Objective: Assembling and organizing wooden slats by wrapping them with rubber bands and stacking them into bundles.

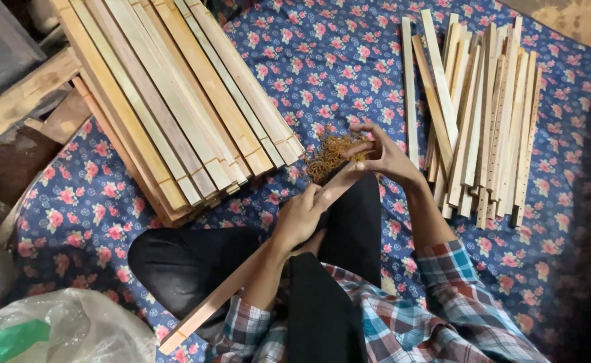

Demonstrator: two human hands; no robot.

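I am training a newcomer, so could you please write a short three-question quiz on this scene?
1. True or false: the left hand grips a wooden strip.
2. What lies just beyond the strip's far end? A) orange rubber bands B) a hammer C) scissors
3. On which side of the person is the pile of hole-punched slats?

Key: 1 true. 2 A: the orange rubber bands lie on the floral cloth, by the right hand. 3 right.

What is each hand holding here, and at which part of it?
The left hand grips a long wooden slat near its upper end. The right hand pinches at that end's tip, beside a rubber band pile.
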